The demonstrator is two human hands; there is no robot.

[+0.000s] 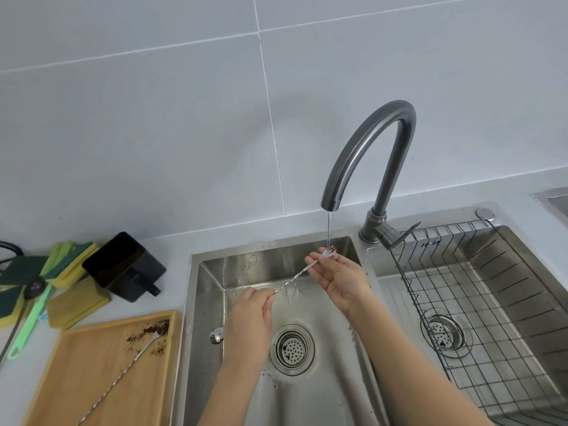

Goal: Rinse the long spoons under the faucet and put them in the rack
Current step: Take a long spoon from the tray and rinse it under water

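Observation:
A long twisted metal spoon (293, 278) stretches across the left sink basin (322, 395). My left hand (250, 315) pinches its lower handle end. My right hand (339, 276) holds the bowl end between fingertips and thumb, right under the thin water stream (329, 232) from the dark curved faucet (368, 155). A second long spoon (129, 361) lies on the wooden tray (92, 404) among brown grounds. The wire rack (479, 333) sits in the right basin and holds nothing that I can see.
A black container (123, 265), yellow-green sponges (70, 259) and a green-handled brush (29, 327) lie on the left counter. A small metal piece (216, 335) rests at the left basin wall. Each basin has a drain strainer (292, 348).

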